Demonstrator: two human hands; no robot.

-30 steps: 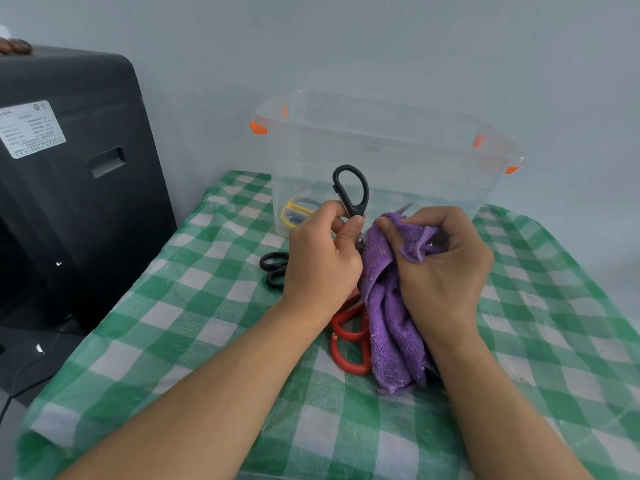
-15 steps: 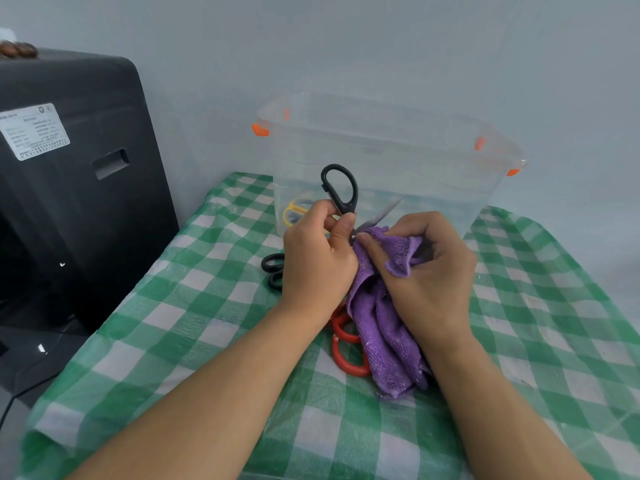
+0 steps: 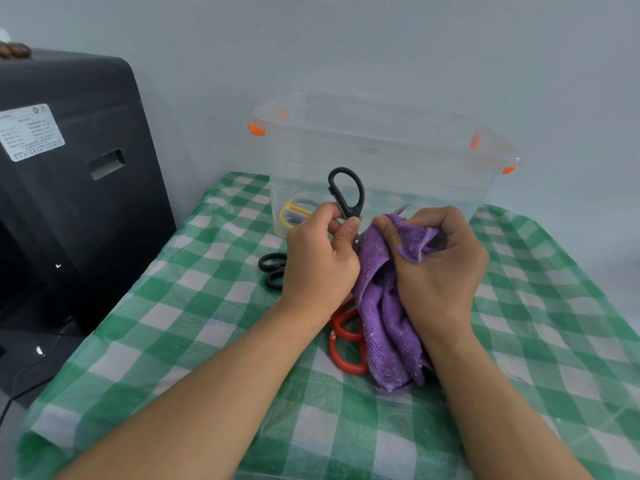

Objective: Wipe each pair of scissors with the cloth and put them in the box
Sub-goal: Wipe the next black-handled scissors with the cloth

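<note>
A plain indoor room, perhaps domestic: a green-checked tablecloth [image 3: 194,306] (thin, plasticky) covers the bench beside a labelled black appliance [image 3: 69,188] against a bare pale wall [image 3: 381,46].

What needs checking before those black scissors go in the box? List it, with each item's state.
1. Left hand grips the black scissors by the handle: ok.
2. Right hand holds the purple cloth round the blades: ok.
3. Blades wiped clean: cannot tell, cloth hides them.
4. Clear box open, no lid on it: ok.
5. Room in the box beside the yellow scissors: ok.
6. All scissors off the table: not ok, red scissors and another black pair remain.
</note>
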